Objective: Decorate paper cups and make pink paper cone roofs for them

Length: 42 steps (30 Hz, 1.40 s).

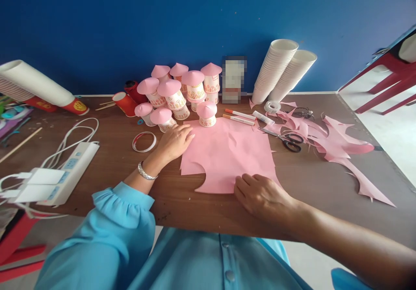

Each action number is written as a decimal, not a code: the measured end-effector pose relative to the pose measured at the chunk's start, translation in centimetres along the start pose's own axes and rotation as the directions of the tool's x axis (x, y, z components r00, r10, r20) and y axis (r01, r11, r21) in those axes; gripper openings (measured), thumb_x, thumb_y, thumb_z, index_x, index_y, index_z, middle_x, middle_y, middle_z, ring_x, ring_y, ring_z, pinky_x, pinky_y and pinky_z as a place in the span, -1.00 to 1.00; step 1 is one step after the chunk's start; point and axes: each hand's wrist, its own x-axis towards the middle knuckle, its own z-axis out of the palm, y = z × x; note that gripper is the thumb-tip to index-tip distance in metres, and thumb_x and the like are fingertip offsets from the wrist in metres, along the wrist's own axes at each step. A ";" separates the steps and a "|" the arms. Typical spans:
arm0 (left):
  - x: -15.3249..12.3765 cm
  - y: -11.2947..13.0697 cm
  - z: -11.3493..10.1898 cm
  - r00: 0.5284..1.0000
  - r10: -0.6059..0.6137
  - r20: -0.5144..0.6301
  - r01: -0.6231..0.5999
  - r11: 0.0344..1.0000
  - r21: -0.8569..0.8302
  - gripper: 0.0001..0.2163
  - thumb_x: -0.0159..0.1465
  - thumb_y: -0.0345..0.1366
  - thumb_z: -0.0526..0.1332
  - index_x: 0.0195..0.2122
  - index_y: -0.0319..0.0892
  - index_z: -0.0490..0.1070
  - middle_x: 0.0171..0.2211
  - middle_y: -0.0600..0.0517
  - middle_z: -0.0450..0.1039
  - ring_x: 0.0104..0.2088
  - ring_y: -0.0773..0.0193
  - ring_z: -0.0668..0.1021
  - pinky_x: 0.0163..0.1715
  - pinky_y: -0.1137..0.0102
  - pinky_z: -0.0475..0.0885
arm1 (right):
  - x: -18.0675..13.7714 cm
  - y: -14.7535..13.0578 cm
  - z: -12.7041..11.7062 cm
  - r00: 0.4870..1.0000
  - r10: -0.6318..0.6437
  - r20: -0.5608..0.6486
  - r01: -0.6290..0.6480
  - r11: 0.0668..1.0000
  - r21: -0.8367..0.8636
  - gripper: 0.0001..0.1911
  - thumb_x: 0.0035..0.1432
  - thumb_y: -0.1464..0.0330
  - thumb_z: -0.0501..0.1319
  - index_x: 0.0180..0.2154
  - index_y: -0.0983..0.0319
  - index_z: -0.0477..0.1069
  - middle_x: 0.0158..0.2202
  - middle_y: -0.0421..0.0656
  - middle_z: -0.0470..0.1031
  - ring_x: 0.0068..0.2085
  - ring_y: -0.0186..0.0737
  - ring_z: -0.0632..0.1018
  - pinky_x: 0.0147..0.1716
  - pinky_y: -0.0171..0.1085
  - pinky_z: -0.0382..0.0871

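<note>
A large sheet of pink paper (227, 151) lies on the table, with a curved notch cut from its lower left. My left hand (175, 142) rests at its upper left edge, fingers stretched out and holding nothing. Curled fingers of my right hand (260, 193) close on the sheet's near edge; the fingertips are partly hidden. A small paper-cup house (207, 115) with a pink cone roof stands on the sheet's far edge. Several similar cup houses (170, 94) are grouped behind my left hand.
Scissors (289, 141), markers (240, 115) and pink paper scraps (328, 138) lie to the right. Stacked white cups (276, 69) lean near the blue wall. A tape roll (144, 142) sits left of the houses; a power strip (73, 171) with cables lies farther left.
</note>
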 end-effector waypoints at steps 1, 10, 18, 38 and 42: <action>0.1 -0.1 0.1 1.000 0.001 0.004 -0.001 1.000 -0.001 -0.63 0.48 -0.23 0.03 0.09 -0.28 0.54 0.16 -0.24 0.56 0.13 -0.10 0.60 0.24 -0.04 0.42 | -0.4 0.0 -0.2 1.000 -0.019 0.011 0.019 0.999 0.047 -0.79 0.21 0.62 0.18 -0.40 0.24 0.43 -0.45 -0.12 0.42 -0.42 -0.16 0.36 -0.49 -0.17 0.00; -1.6 3.5 -1.8 0.997 0.017 -0.079 -0.023 0.997 -0.077 -0.64 0.50 -0.27 0.03 0.16 -0.23 0.52 0.22 -0.17 0.53 0.18 -0.02 0.58 0.23 0.03 0.50 | -0.6 -0.2 0.2 0.997 0.077 -0.007 -0.077 0.995 -0.064 -0.76 0.21 0.67 0.13 -0.34 0.28 0.46 -0.42 -0.08 0.47 -0.44 -0.17 0.37 -0.52 -0.18 0.03; -4.1 5.9 -3.1 0.984 0.092 -0.156 -0.124 0.968 -0.216 -0.70 0.51 -0.29 0.06 0.10 -0.14 0.55 0.21 -0.08 0.55 0.18 0.11 0.60 0.22 0.14 0.54 | 0.4 -0.1 0.0 0.987 0.056 -0.149 -0.073 0.991 -0.109 -0.74 0.26 0.66 0.08 -0.28 0.33 0.51 -0.37 -0.02 0.54 -0.46 -0.20 0.38 -0.54 -0.18 0.05; -4.7 4.7 -2.4 0.982 0.141 -0.124 -0.171 0.947 -0.274 -0.74 0.48 -0.28 0.13 0.08 -0.15 0.56 0.21 -0.11 0.54 0.17 0.08 0.62 0.20 0.13 0.56 | 0.9 -2.3 1.1 0.988 0.128 0.082 -0.119 0.987 -0.109 -0.77 0.20 0.67 0.13 -0.24 0.35 0.52 -0.38 -0.01 0.54 -0.50 -0.19 0.42 -0.61 -0.22 0.10; -5.2 5.3 -2.2 0.979 0.200 -0.038 -0.203 0.942 -0.266 -0.67 0.50 -0.22 0.11 0.18 -0.20 0.50 0.29 -0.16 0.46 0.26 0.07 0.55 0.27 0.14 0.50 | 1.2 -1.7 0.2 0.983 0.135 0.123 -0.147 0.985 0.093 -0.78 0.40 0.32 0.21 -0.27 0.30 0.54 -0.32 -0.03 0.56 -0.47 -0.17 0.47 -0.65 -0.19 0.18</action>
